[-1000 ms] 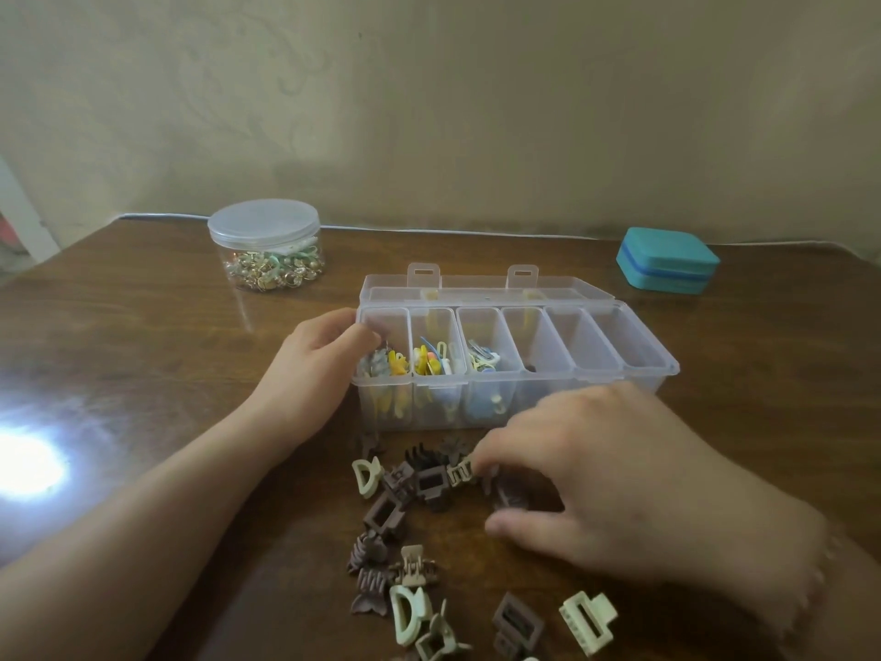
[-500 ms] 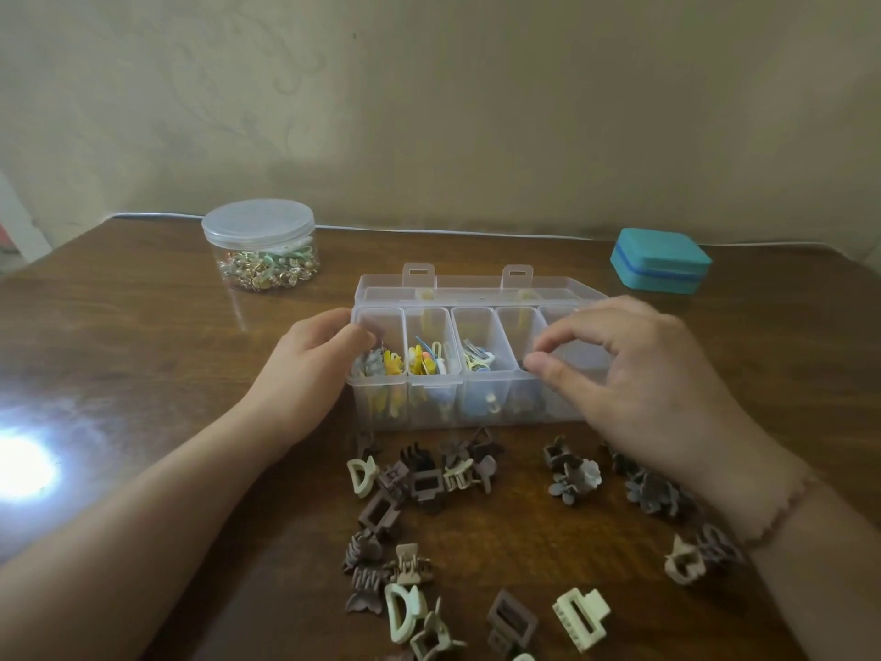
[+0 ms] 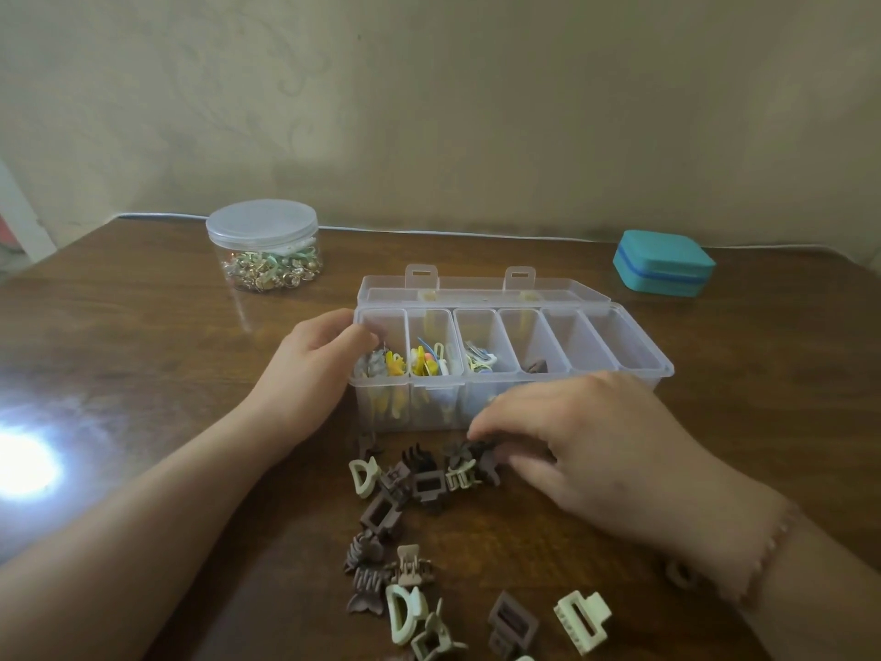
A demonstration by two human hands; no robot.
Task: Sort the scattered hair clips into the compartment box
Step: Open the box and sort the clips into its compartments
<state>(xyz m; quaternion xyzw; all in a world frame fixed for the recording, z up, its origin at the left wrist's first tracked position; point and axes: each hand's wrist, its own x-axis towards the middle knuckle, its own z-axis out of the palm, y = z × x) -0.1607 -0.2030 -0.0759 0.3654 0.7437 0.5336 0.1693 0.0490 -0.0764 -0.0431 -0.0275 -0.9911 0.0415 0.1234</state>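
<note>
I keep my left hand (image 3: 310,374) braced against the left end wall of the compartment box (image 3: 619,336), fingers curled loosely on its rim and holding nothing. My right hand (image 3: 586,450) is low over the counter (image 3: 143,374) just in front of the box, fingertips closing on a dark flower-shaped clip (image 3: 460,453) at the top of the scattered hair clips (image 3: 410,527); I cannot tell whether the pinch has actually caught it yet. The box sits open mid-counter, its three left compartments filled with coloured clips, one brown clip (image 3: 536,365) in the fourth, the two rightmost empty as far as I can see.

The flower clip lies touching a pale green clip (image 3: 460,477) and a brown one, so I judge their teeth could snag and drag a neighbour up with it, dropping it in the wrong compartment. My wrist also hangs over clips near the counter's front edge; a careless sweep could knock them off.
</note>
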